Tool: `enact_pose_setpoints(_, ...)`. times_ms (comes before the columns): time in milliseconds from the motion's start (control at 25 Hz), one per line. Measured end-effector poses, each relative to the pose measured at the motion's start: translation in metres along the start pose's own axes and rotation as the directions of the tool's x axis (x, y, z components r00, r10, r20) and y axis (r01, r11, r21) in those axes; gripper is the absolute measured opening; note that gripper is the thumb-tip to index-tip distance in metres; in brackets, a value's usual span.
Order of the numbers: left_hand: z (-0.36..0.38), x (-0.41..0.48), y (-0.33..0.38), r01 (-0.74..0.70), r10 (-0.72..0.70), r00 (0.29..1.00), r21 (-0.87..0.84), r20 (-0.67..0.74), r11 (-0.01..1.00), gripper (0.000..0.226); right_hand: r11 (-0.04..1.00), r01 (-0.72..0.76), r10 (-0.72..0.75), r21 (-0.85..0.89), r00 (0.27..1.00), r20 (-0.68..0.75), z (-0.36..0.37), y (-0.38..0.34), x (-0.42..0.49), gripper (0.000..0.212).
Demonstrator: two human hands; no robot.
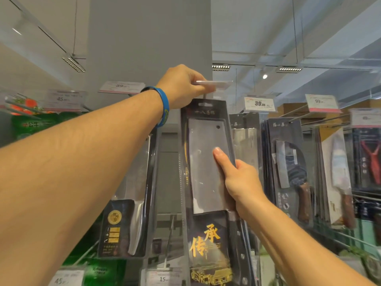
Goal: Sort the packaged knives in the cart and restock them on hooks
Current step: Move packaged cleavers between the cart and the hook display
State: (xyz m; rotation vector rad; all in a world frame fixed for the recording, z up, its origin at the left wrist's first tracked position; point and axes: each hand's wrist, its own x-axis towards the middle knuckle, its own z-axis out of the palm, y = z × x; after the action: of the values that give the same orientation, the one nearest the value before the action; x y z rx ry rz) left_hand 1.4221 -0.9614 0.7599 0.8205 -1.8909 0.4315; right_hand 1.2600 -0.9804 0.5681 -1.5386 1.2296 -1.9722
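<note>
Bright, even shop light falls from above; slotted ceiling lamps (220, 67) and one small spotlight (265, 76) burn white against the pale ceiling; shadows are soft and faint; pale glare streaks the clear blister of the knife package (206, 166) in the middle; the clear price tag (214, 84) at the left hand (183, 85) is smeared by motion; the far right and the lower right corner are blurred; wide-angle bending curves the ceiling lines and stretches the edges.

A cleaver pack (206, 162) held upright
Right grip (239, 182) holds its edge, one finger on the front; left grip (183, 87) pinches the clear price tag (214, 84) above.
</note>
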Motion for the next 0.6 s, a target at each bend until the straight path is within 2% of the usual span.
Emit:
enact_pose_setpoints(80, 0.000, 0.001, 0.002, 0.004, -0.004, 1.000, 0.014, -0.009, 1.000, 0.038, 0.982, 0.105, -0.104, -0.157, 0.994, 0.013, 0.004, -0.005, 0.000, 0.079)
enact_pose_setpoints(160, 0.000, -0.001, 0.001, 0.005, -0.005, 1.000, 0.025, -0.003, 1.000, 0.038, 0.975, 0.129, -0.126, -0.182, 0.992, 0.030, 0.005, -0.004, -0.002, 0.085)
enact_pose_setpoints(280, -0.001, -0.004, -0.001, 0.007, -0.007, 1.000, 0.016, 0.019, 1.000, 0.032, 0.998, 0.035, -0.036, -0.045, 0.999, -0.019, -0.001, -0.001, -0.003, 0.073)
enact_pose_setpoints(360, -0.002, -0.003, -0.001, 0.000, -0.001, 1.000, 0.018, 0.019, 1.000, 0.031, 0.998, -0.055, 0.054, 0.039, 0.998, 0.015, -0.005, -0.003, -0.004, 0.068)
enact_pose_setpoints(480, -0.001, 0.003, 0.004, 0.004, -0.004, 1.000, 0.026, 0.016, 1.000, 0.032, 0.996, -0.094, 0.093, 0.003, 0.995, 0.033, -0.010, -0.009, 0.001, 0.073)
enact_pose_setpoints(600, 0.001, 0.000, 0.005, 0.007, -0.007, 1.000, 0.036, 0.008, 0.999, 0.035, 0.995, -0.043, 0.043, -0.089, 0.999, -0.002, -0.017, -0.015, 0.002, 0.072)
